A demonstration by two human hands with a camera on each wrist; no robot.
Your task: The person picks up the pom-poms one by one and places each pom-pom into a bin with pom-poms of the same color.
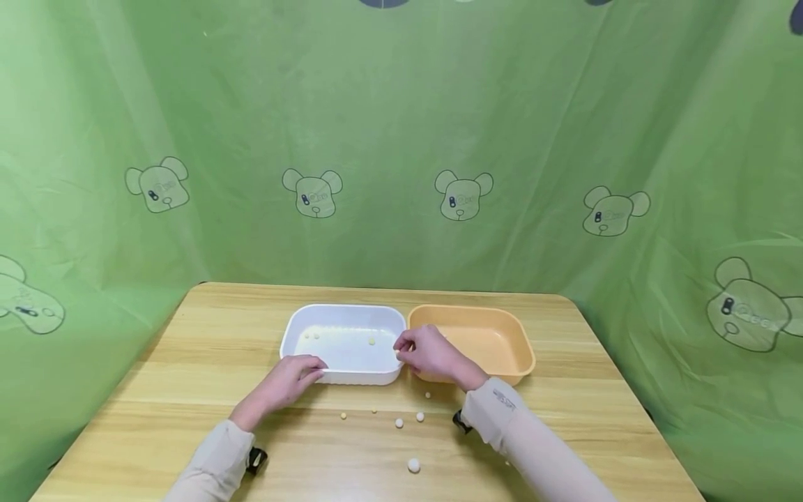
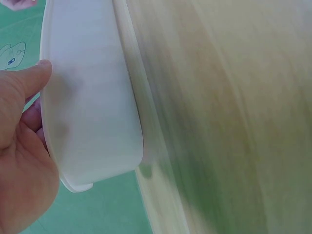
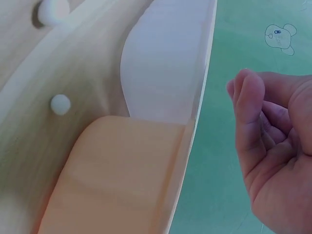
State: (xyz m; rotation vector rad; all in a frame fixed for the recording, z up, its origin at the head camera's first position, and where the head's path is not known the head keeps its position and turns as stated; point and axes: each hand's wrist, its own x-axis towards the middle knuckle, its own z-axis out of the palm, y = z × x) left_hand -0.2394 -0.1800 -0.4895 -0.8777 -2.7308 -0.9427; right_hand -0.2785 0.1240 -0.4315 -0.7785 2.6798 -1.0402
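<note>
A white plastic basin [image 1: 360, 376] stands on the table with a few small yellow balls [image 1: 372, 341] lying inside. At its near left rim my left hand [image 1: 285, 380] grips the wall, thumb on the outside and fingers inside, as the left wrist view shows. My right hand [image 1: 429, 351] is over the spot where the white basin meets an orange basin [image 1: 495, 345]. Its thumb and fingertips pinch together, with a small pale ball just showing at the tips in the head view. The right wrist view hides that ball behind the fingers.
In front of the basins lie several loose balls: white ones, such as a larger white ball [image 1: 413, 466], and tiny yellow ones, such as a yellow ball [image 1: 343, 416]. Green curtains [image 1: 389, 244] hang round the back and sides of the wooden table [image 1: 219, 335].
</note>
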